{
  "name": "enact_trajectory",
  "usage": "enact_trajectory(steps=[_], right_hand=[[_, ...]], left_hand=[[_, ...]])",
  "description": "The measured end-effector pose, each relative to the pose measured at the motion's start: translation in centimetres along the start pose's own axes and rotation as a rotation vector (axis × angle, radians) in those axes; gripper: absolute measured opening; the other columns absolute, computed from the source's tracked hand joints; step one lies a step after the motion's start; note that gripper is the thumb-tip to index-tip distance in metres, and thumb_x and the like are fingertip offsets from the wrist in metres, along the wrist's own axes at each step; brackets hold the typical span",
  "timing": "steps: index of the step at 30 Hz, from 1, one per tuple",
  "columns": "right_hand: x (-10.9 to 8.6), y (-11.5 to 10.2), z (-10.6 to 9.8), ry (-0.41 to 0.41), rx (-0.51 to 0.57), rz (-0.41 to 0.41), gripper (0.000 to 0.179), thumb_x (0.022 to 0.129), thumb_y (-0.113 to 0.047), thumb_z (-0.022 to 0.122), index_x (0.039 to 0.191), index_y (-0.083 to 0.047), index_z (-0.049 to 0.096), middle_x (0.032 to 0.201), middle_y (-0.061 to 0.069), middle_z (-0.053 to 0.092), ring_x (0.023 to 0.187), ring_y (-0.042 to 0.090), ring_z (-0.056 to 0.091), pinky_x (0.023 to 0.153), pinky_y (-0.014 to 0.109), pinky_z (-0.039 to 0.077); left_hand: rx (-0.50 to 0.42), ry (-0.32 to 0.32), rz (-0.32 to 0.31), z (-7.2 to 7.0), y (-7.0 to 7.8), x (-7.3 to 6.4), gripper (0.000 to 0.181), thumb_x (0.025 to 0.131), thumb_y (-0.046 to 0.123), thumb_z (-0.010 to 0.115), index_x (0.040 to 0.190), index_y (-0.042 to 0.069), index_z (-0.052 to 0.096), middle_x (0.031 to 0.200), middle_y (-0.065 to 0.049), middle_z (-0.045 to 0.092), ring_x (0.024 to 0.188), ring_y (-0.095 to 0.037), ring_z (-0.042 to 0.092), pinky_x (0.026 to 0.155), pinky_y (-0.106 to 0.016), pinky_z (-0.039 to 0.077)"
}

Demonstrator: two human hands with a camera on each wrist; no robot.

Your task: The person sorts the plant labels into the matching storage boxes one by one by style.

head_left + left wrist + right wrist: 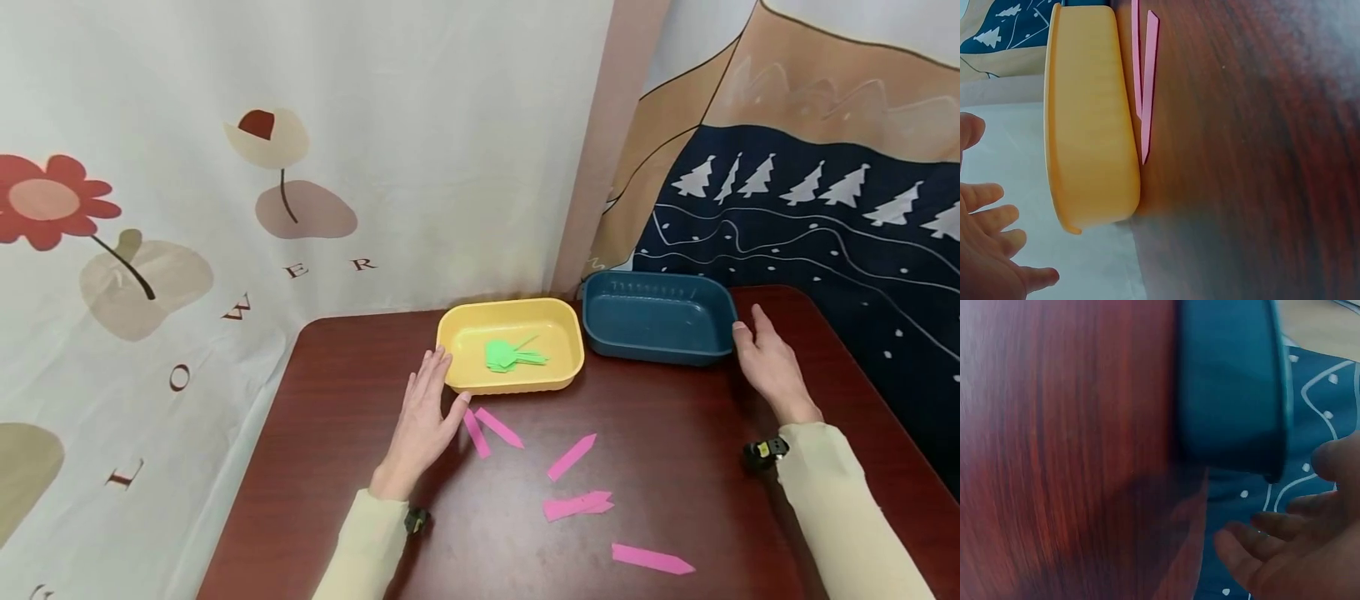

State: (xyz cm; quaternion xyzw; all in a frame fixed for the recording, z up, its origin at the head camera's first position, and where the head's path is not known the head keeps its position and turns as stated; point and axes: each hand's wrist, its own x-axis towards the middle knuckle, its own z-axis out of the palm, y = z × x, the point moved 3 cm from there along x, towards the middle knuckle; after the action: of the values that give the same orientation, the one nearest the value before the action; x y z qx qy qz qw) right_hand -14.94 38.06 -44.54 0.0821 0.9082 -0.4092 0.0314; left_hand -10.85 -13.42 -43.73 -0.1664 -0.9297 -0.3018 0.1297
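Note:
My left hand (422, 421) has its fingers spread and straight, fingertips right at the front left corner of the yellow basin (510, 307). A small heap of green cut-outs (504, 355) lies in that basin, some round, some thin. Beside the right end of the dark blue basin (660, 350) is my right hand (772, 367), its fingers relaxed and nothing gripped. Pointed pink strips lie in front of the basins, among them a single strip (652, 559) near the front and an overlapping group (573, 506). Two pink strips (1149, 81) lie close along the yellow basin's side in the left wrist view.
The basins stand side by side at the back of a dark red wooden table (337, 392). Behind it hangs a white curtain (450, 167) with flower prints, and at the right a navy cloth (810, 225) with white trees. Straps with small devices sit at both wrists.

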Motion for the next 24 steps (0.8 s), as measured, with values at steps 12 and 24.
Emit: enact_trajectory(steps=[12, 24], right_hand=[[0.8, -0.1, 1.6, -0.087, 0.004, -0.046, 0.063, 0.113, -0.029, 0.018, 0.161, 0.006, -0.003, 0.166, 0.033, 0.0, 0.151, 0.056, 0.006, 0.117, 0.07, 0.01], [0.5, -1.9, 4.0, -0.109, -0.003, -0.056, 0.065, 0.114, -0.03, 0.022, 0.161, 0.006, -0.002, 0.165, 0.034, 0.005, 0.15, 0.056, 0.013, 0.116, 0.071, 0.015]], left_hand=[[0.006, -0.026, -0.043, -0.4, -0.3, -0.4, 0.067, 0.1, 0.03, 0.067, 0.156, 0.0, 0.042, 0.172, -0.008, 0.019, 0.158, -0.032, 0.016, 0.12, -0.066, 0.019], [-0.012, 0.03, -0.033, -1.2, -1.3, -0.1, 0.065, 0.101, 0.025, 0.065, 0.155, -0.002, 0.041, 0.17, -0.015, 0.023, 0.156, -0.037, 0.019, 0.118, -0.068, 0.021]])
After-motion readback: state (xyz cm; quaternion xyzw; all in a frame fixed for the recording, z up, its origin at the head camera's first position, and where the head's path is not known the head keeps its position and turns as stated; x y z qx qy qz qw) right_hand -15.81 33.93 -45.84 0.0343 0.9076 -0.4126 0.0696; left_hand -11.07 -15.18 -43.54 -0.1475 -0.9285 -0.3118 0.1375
